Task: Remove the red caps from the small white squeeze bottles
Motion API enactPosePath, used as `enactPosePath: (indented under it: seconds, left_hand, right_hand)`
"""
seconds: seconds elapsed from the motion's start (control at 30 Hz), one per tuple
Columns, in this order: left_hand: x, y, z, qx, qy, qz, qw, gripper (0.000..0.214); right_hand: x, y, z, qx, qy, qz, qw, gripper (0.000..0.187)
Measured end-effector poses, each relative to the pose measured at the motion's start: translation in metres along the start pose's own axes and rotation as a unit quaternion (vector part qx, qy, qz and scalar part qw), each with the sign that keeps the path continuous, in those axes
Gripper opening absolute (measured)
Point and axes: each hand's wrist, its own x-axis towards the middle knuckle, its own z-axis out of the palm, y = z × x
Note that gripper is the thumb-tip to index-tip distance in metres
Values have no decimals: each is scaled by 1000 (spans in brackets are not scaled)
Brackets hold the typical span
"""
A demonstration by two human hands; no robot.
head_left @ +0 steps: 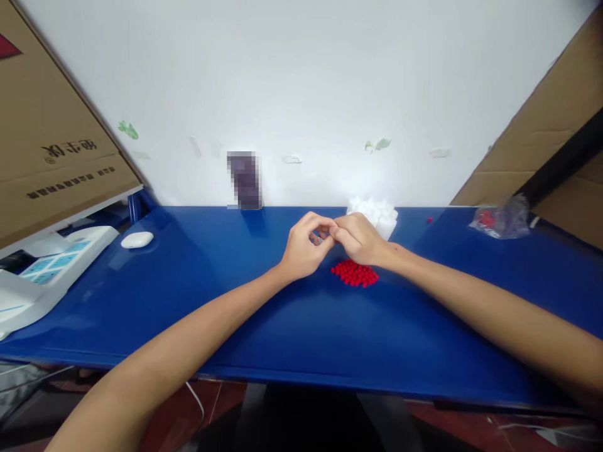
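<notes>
My left hand (308, 245) and my right hand (358, 238) meet fingertip to fingertip above the blue table, both closed in a pinch. Whatever sits between the fingertips is too small and too covered to make out. A pile of small red beads (355, 274) lies on the table just below my right hand. Behind that hand stands a heap of white pieces (377, 213), partly hidden by it.
The blue table (264, 333) runs up to a white wall. At the right lies a clear plastic bag (506, 218) with red pieces inside, near a single red bead (429, 220). A white mouse (137, 240) and a white device (56, 263) are at the left.
</notes>
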Motion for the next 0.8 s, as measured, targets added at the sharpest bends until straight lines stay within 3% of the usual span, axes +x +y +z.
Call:
enactPosePath:
  seconds: [0.2, 0.47, 0.63, 0.8]
  left_hand:
    - [-2, -4, 0, 3, -18, -8, 1000, 7]
    - [0, 0, 4, -79, 2, -76, 994, 18]
    - [6, -7, 0, -98, 62, -121, 986, 20]
    - [12, -25, -10, -36, 80, -135, 987, 16]
  right_hand:
    - [-4, 5, 4, 42, 18, -25, 999, 13]
    - [-14, 11, 1, 90, 54, 0, 994, 34]
    - [-44, 12, -15, 45, 111, 33, 992, 30]
    - [-62, 11, -18, 32, 247, 72, 966, 33]
